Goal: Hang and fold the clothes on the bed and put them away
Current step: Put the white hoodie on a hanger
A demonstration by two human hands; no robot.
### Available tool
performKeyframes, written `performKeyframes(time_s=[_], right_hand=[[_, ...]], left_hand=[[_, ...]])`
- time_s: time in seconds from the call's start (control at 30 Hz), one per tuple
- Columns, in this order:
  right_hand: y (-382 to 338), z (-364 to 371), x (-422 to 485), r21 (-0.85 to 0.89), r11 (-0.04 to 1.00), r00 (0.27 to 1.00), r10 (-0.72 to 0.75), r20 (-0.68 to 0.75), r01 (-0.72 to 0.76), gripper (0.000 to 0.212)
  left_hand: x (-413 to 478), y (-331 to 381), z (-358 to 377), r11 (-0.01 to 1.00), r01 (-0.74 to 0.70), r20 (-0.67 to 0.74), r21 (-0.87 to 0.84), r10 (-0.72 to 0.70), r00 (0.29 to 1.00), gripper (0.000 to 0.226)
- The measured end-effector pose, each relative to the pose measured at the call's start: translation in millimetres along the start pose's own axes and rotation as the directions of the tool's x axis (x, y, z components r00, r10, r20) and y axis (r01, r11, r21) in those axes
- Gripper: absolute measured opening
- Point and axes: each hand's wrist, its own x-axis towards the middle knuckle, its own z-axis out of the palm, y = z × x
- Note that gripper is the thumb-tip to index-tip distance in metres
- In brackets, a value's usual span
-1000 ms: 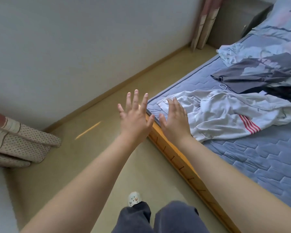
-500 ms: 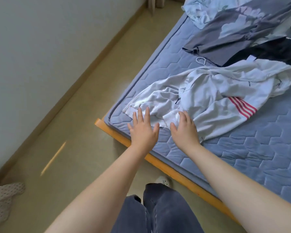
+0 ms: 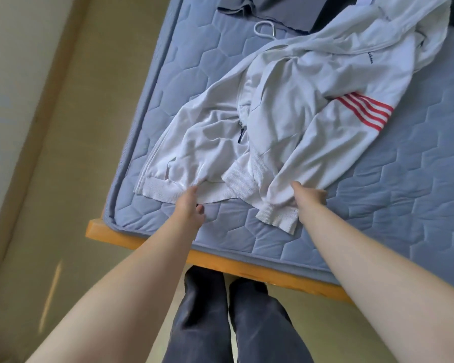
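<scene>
a white jacket (image 3: 286,113) with red stripes (image 3: 364,111) on one sleeve lies crumpled on the blue quilted bed (image 3: 378,218), its ribbed hem toward the wooden frame (image 3: 220,258). the left hand (image 3: 190,203) pinches the hem near the mattress corner, fingers curled round the cloth. the right hand (image 3: 309,199) grips the jacket just above a ribbed cuff, its fingertips buried in the fabric. a grey garment (image 3: 286,11) lies beyond the jacket.
</scene>
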Motion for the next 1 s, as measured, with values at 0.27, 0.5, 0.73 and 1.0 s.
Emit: performKeyframes(time_s=[0.27,0.5,0.73,1.0], right_hand=[[-0.3,23.2,2.7,0.28,0.96,0.989,-0.045,0.138,0.005,0.057],[-55.6,62.2,-98.6,0.189,0.894,0.819,-0.449,0.357,0.407,0.032],[-56.5,100.2,-118.7,0.168,0.911,0.671,-0.393,0.629,0.376,0.063],[-35.3,97.1,-68.6,0.14,0.933,0.893,-0.359,0.27,0.332,0.007]], left_hand=[[27.8,9.6,10.6,0.975,-0.055,-0.094,-0.215,0.036,0.995,0.024],[24.7,25.1,-18.2,0.986,-0.16,-0.023,-0.04,0.159,0.987,0.009],[2.5,57.4,-56.0,0.888,-0.459,-0.294,0.018,0.444,0.847,0.023],[5.1,52.6,-5.2,-0.185,-0.482,0.476,0.857,0.644,0.599,0.1]])
